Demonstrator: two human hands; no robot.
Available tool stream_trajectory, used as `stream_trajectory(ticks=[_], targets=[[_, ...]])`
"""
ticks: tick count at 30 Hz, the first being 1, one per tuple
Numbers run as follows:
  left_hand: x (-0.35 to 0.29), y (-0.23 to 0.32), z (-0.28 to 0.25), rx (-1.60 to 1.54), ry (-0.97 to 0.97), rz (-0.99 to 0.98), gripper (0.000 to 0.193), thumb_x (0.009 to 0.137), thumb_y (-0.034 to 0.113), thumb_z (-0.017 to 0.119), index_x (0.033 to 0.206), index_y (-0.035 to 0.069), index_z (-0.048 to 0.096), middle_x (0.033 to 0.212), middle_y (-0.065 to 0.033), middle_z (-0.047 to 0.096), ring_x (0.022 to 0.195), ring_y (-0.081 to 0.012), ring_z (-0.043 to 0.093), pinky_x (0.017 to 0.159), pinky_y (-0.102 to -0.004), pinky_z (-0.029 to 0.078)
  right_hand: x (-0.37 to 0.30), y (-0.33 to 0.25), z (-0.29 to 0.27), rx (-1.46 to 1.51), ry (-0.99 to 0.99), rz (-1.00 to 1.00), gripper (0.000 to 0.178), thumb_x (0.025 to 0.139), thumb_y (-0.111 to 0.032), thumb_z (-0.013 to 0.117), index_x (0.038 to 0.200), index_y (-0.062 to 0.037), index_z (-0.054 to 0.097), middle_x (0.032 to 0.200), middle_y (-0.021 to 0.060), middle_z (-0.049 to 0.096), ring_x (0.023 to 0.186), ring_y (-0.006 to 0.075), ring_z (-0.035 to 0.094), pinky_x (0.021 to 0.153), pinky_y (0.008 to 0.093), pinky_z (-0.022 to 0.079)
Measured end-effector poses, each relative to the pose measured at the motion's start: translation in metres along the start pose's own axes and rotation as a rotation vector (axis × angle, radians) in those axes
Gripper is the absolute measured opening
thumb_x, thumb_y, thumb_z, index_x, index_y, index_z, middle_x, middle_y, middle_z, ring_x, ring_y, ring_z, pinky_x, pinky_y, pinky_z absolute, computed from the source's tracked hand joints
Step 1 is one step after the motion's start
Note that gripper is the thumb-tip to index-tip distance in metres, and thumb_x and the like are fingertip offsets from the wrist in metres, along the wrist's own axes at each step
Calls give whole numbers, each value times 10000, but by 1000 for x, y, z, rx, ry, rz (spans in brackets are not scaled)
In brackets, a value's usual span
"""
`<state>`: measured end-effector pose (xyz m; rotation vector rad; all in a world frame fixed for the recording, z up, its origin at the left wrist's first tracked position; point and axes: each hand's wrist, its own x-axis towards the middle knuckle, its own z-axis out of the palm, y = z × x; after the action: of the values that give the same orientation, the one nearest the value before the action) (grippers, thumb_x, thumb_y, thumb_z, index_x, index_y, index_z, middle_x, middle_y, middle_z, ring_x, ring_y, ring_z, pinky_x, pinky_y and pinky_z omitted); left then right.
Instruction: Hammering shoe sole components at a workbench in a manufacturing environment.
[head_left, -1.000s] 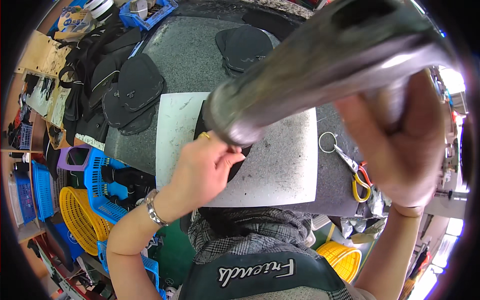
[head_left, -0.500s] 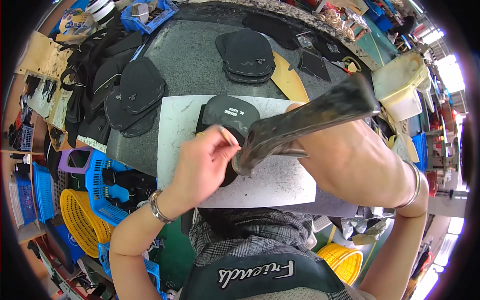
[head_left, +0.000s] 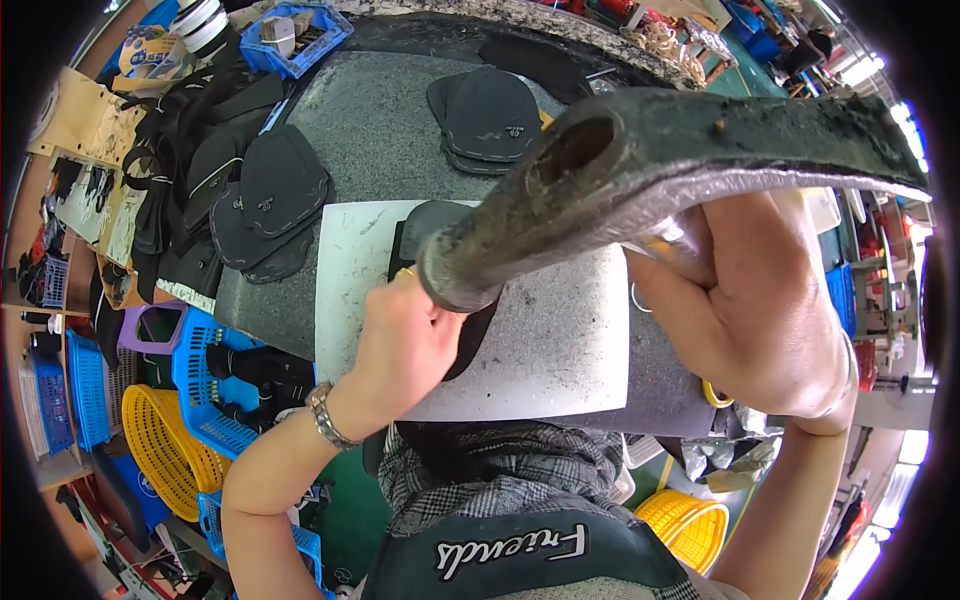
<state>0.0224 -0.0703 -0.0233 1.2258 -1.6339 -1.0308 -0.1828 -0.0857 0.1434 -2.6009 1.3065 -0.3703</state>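
Note:
My right hand (head_left: 750,310) is wrapped round the handle of a hammer, raised close to the camera. The dark metal hammer head (head_left: 650,160) spans the upper right, its round striking face toward my left hand. My left hand (head_left: 405,335) is closed in a pinch over a black, rounded flat piece (head_left: 430,222). What its fingertips grip, if anything, is hidden behind the hammer head. The black piece lies on a white board (head_left: 560,370), partly covered by my hand and the hammer.
Stacks of black stitched pieces lie on the grey table at left (head_left: 285,180) and far middle (head_left: 490,115). A blue basket (head_left: 320,50) stands at the back left. Blue crates (head_left: 200,380) and a yellow basket (head_left: 160,450) are at my left, another yellow basket (head_left: 690,525) at lower right.
The hammer has risen toward the camera and now looks larger, hiding my left fingertips. My right hand has moved up and to the right with it; my left hand stays nearly in place.

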Motion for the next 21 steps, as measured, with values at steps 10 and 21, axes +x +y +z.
stream_trajectory(ticks=[10,21], targets=[[6,-4,4,37,28,41,127,799,14,655,908,2,591,733,-133,598,584,-274,591,577,-296,484,18,-7,-10,62,-141,128,243,736,-4,585,979,3,593,867,173,586,784,358,573,691,432,463],[10,-1,5,216,53,74,123,802,74,694,858,6,608,755,-135,619,603,-246,616,555,-302,480,19,-14,-13,82,-97,264,315,733,-34,624,1045,9,602,895,208,595,774,380,577,695,433,466]])
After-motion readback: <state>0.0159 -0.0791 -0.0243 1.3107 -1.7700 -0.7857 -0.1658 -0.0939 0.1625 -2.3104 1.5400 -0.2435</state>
